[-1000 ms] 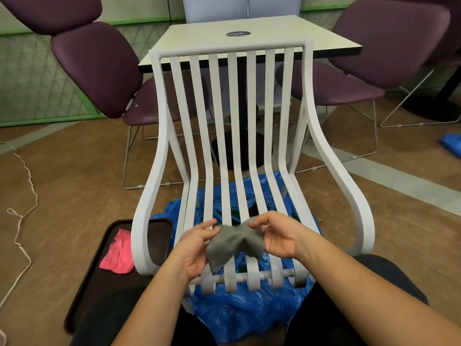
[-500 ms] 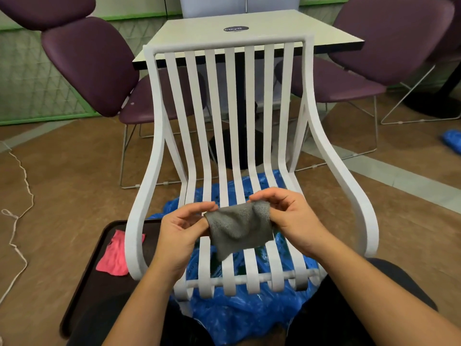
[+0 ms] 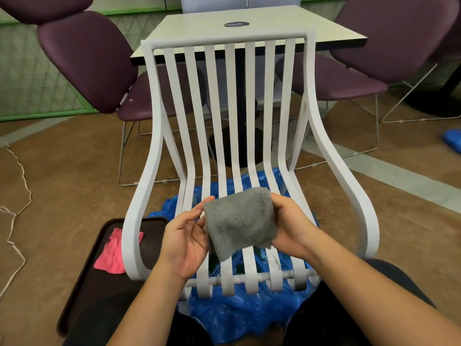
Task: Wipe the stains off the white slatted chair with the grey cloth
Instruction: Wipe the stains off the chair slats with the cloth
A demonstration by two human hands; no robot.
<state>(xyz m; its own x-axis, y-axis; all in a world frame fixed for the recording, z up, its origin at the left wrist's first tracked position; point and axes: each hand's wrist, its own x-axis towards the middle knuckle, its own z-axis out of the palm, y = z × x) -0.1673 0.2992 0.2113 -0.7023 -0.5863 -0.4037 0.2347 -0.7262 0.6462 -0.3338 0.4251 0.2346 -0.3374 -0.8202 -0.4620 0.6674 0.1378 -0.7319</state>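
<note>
Currently grey cloth (image 3: 239,221) folded, held just above seat slats of white slatted chair (image 3: 224,39), not touching them. Right hand (image 3: 291,226) grips cloth's right side; left hand (image 3: 184,240) loose at its left edge, cannot tell if pinching. Likely risks: one-sided hold lets fold drop open, or cloth slips through slat gaps onto blue plastic (image 3: 239,318) under the chair; stains not visible, so spots may get missed

Head camera looks forward-down, seemingly close, at the chair (image 3: 224,40).
</note>
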